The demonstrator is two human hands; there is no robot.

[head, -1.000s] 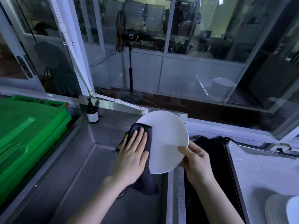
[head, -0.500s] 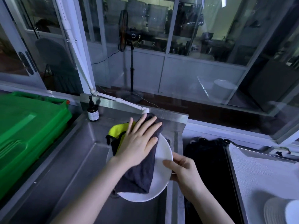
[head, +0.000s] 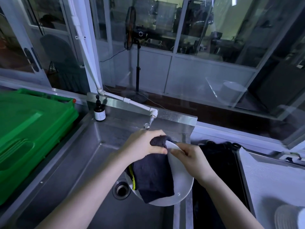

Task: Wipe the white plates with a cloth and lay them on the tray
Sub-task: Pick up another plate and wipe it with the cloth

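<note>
Wiping step – left hand [head: 142, 144] clutches the dark grey cloth [head: 153, 176] over the round white plate [head: 181, 184], right hand [head: 193, 157] pinches its rim; next likely a level carry to the white-lined tray [head: 272, 176]

Dim, bluish light. Behind the steel sink [head: 74, 171], white-framed glass panes [head: 214, 27] look onto a room with a pedestal fan [head: 130, 30]. A white pipe [head: 90, 68] runs down to the tap [head: 147, 125]. A green bin [head: 29, 129] borders the sink's left edge, and a dark bottle [head: 99, 112] stands at its far-left corner.
</note>
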